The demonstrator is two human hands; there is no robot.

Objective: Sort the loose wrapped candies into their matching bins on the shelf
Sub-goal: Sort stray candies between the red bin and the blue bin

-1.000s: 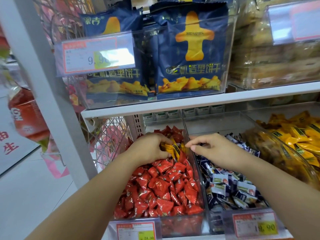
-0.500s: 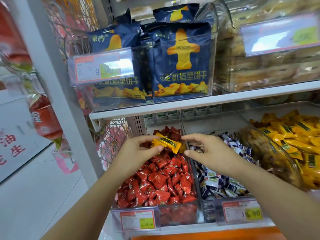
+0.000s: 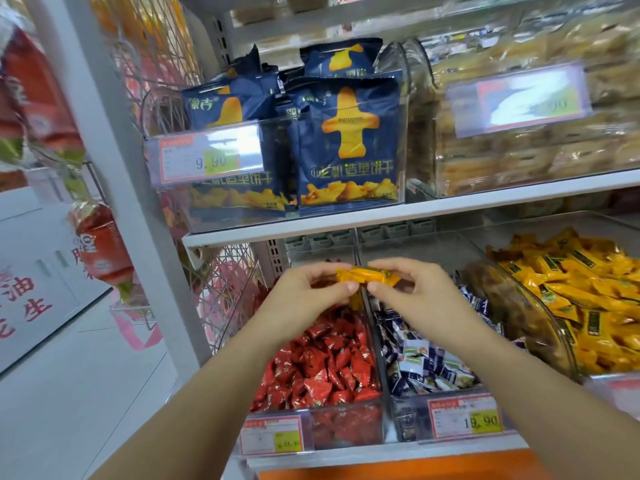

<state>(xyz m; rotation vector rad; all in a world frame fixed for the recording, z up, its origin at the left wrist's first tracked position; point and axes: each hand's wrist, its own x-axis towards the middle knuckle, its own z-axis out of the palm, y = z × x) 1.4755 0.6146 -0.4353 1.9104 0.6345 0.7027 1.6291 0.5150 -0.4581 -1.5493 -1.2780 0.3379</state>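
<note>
Head view: our left hand and right hand each pinch an end of a yellow foil-wrapped candy above the wall between the clear plastic bin of red candies and the blue-and-white candy bin. If either pinch slips, we risk dropping it there, short of the yellow-candy bin at the right end of the shelf.

— How many bins stand beside the red candy bin?
— Two to its right, the blue-and-white bin and the yellow bin. That makes three on that shelf.
— Above it?
— Two upper bins. I count four blue biscuit bags in the nearer one.
— Price tags?
— Five, one of them cut off.
— In your fingers?
— One yellow candy for certain, between my left hand and right hand. Perhaps a second beneath it.
</note>
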